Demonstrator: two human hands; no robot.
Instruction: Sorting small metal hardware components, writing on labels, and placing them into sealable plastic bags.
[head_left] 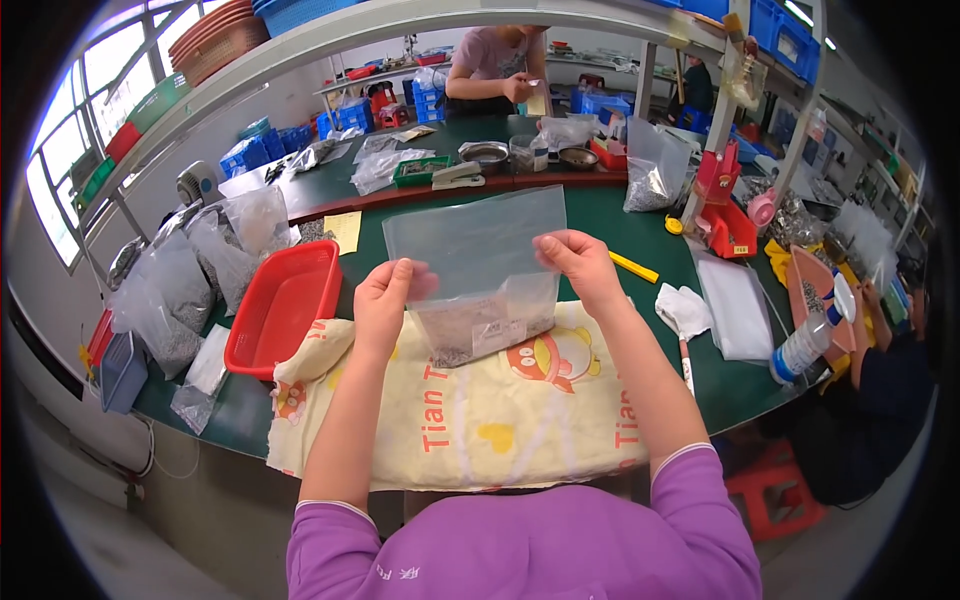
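Note:
Between my hands is a clear plastic bag (470, 245), held up by its two sides. Small greyish parts (465, 325) fill its lower portion, and a pale label shows on the front. My left hand (388, 290) pinches the bag's left edge between thumb and fingers. My right hand (585, 262) does the same at the right edge, a little higher. The bag's bottom is over a cream printed cloth (480, 440) spread along the near side of the table; whether it rests there I cannot tell.
A red plastic basket (285, 305) stands left of the cloth, beside several filled bags (165, 295). To the right are a yellow stick (634, 267), a white cloth (684, 310), flat clear bags (733, 305) and a spray bottle (808, 345). Another person (495, 65) works across the table.

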